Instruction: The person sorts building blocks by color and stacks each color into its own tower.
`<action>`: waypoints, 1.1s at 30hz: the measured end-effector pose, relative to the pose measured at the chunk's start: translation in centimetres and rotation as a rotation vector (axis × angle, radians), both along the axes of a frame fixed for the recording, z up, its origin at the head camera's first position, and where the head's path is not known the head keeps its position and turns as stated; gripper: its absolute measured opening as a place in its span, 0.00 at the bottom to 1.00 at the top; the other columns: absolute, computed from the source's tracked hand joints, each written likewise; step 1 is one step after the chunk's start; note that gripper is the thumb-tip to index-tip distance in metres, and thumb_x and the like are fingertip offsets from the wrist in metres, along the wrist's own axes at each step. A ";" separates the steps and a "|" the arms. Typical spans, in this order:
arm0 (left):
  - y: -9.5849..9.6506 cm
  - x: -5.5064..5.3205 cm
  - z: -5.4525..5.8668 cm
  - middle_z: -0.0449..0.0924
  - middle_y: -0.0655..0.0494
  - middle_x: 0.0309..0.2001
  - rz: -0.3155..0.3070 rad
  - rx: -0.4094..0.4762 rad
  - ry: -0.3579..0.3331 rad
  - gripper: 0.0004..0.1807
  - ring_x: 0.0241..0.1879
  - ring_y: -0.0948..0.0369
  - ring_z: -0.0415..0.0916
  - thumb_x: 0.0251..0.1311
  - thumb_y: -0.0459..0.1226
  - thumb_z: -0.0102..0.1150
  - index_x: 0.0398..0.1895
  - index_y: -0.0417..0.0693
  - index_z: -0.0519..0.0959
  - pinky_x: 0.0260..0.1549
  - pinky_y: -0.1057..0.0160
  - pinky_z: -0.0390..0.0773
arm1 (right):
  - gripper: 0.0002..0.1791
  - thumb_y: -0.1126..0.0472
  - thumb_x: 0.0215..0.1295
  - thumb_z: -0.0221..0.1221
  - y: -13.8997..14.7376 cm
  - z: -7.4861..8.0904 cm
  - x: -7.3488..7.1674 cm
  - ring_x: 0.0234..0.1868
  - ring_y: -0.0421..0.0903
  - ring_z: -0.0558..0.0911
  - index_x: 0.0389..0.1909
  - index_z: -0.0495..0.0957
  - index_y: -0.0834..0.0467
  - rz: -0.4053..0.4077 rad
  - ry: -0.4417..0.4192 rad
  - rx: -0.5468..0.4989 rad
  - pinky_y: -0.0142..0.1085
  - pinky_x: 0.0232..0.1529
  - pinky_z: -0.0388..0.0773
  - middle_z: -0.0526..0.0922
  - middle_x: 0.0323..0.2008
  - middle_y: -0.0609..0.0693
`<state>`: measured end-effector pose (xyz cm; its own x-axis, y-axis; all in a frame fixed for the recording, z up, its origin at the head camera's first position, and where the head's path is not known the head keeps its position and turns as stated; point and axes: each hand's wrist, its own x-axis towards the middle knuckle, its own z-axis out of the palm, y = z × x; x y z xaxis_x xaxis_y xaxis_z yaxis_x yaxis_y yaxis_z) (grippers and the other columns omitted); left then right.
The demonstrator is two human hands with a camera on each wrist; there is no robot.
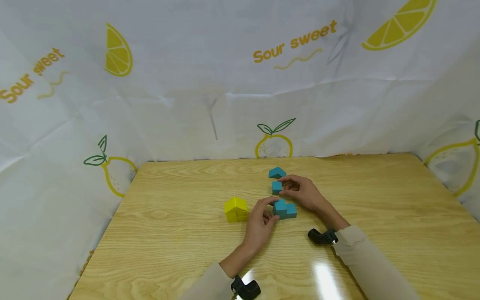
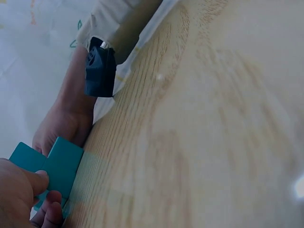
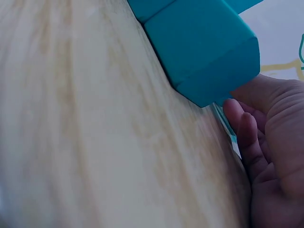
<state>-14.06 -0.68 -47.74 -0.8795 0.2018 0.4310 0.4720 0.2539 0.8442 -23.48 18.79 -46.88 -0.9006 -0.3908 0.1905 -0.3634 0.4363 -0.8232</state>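
In the head view my left hand (image 1: 258, 225) pinches a blue block (image 1: 280, 208) between thumb and forefinger. Against its right side stands another, lower blue block (image 1: 291, 211). Just beyond them, the thumb and forefinger of my right hand (image 1: 303, 193) grip a small blue cube (image 1: 276, 188). Behind that cube lies a blue triangular block (image 1: 277, 173). The left wrist view shows my left thumb pressed to the blue blocks (image 2: 65, 164). In the right wrist view a large blue block face (image 3: 199, 42) partly hides the right fingertips.
Left of my left hand, several yellow blocks (image 1: 236, 209) form a small house shape with a peaked top. Everything stands on a wood-grain table (image 1: 168, 241). A white sheet printed with lemons (image 1: 180, 121) hangs along the back and sides.
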 end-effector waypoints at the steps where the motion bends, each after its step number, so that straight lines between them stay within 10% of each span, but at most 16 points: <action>1: 0.0 0.0 0.0 0.73 0.53 0.50 -0.001 0.000 -0.005 0.27 0.26 0.63 0.71 0.57 0.24 0.61 0.59 0.52 0.72 0.26 0.70 0.75 | 0.21 0.63 0.62 0.64 0.1 0.0 0.1 0.35 0.51 0.80 0.55 0.75 0.64 0.002 -0.002 0.002 0.40 0.37 0.76 0.80 0.38 0.57; 20: 0.0 0.1 0.1 0.73 0.52 0.50 0.000 -0.008 0.007 0.26 0.26 0.64 0.70 0.57 0.24 0.61 0.58 0.50 0.72 0.26 0.70 0.74 | 0.21 0.59 0.61 0.65 1.0 0.4 0.9 0.41 0.49 0.81 0.56 0.76 0.56 -0.020 -0.056 -0.131 0.35 0.43 0.77 0.80 0.42 0.54; 29: 0.1 0.1 0.2 0.73 0.53 0.50 -0.002 -0.001 0.002 0.26 0.26 0.63 0.70 0.56 0.24 0.62 0.58 0.49 0.72 0.26 0.70 0.74 | 0.22 0.65 0.63 0.62 0.7 3.8 2.9 0.45 0.56 0.79 0.57 0.74 0.66 -0.028 -0.012 -0.128 0.36 0.45 0.77 0.79 0.47 0.59; 33: 0.1 0.1 0.2 0.73 0.53 0.50 0.002 0.002 0.000 0.27 0.26 0.63 0.70 0.57 0.24 0.62 0.59 0.51 0.72 0.26 0.70 0.74 | 0.22 0.61 0.63 0.63 1.6 2.3 2.5 0.46 0.50 0.79 0.58 0.76 0.59 -0.042 -0.003 -0.150 0.35 0.46 0.76 0.79 0.46 0.52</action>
<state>-13.97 -0.62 -47.59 -0.8797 0.1994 0.4317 0.4719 0.2532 0.8445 -20.94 20.44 -44.56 -0.9160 -0.3204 0.2414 -0.3452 0.3229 -0.8813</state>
